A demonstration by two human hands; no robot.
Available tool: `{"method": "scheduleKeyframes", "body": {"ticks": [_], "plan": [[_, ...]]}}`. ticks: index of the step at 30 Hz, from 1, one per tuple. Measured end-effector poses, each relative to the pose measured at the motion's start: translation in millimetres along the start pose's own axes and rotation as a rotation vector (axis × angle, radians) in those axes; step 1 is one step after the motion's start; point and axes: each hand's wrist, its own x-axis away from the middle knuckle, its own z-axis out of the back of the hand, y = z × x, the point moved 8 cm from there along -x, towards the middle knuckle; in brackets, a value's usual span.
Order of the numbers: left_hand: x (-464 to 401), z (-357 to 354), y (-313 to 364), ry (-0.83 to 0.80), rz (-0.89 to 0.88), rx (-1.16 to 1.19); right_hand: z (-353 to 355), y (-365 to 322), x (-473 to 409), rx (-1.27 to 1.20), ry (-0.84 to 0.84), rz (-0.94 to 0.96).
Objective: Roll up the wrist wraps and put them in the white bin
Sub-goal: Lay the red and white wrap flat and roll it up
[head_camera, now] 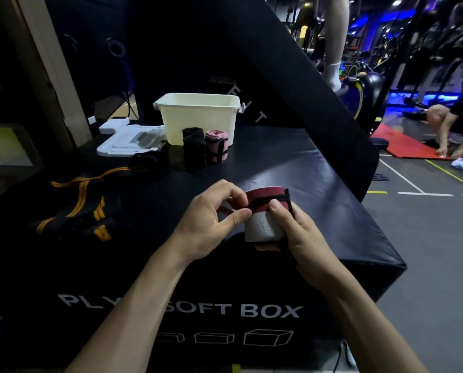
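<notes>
On top of the black soft plyo box [292, 168], items left to right:

1. Black wrist wraps with orange stripes [79, 208], unrolled, lying loose at the left part of the top.
2. White foam tray [122, 142], at the far left, with dark items on it too dim to name; a dark strap bundle [147, 157] lies just in front.
3. White bin [198, 117], upright at the far edge, open top; its inside is not visible.
4. Black rolled wrap [194, 148], standing on end just in front of the bin.
5. Pink rolled wrap [216, 146], standing beside the black one, touching it, bound by a black strap.
6. Left hand [211, 224], held above the near edge, fingers curled, thumb and forefinger pinching the left side of the red wrap.
7. Red wrist wrap [265, 205], rolled, with a white patch facing the camera and a black edge strip, held between both hands, well apart from the bin.
8. Right hand [297, 232], fingers wrapped round the roll from below, thumb pressed on its front.
</notes>
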Motion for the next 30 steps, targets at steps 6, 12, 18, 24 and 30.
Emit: {"method": "scheduleKeyframes", "body": {"ticks": [6, 12, 18, 24, 30], "plan": [[1, 2, 6, 0.009, -0.045, -0.055, 0, -2, 0, 0.121, 0.025, 0.018], [4, -5, -4, 0.039, 0.084, 0.025, 4, -5, 1, 0.123, 0.103, -0.012], [3, -1, -20, -0.051, 0.273, 0.116, 6, -21, 1, 0.397, 0.045, 0.123], [11, -14, -25, -0.204, 0.412, 0.268, 13, -21, 2, 0.579, 0.132, 0.226], [12, -12, -21, -0.105, 0.411, 0.427, 20, -24, 6, 0.455, 0.199, 0.295]]}}
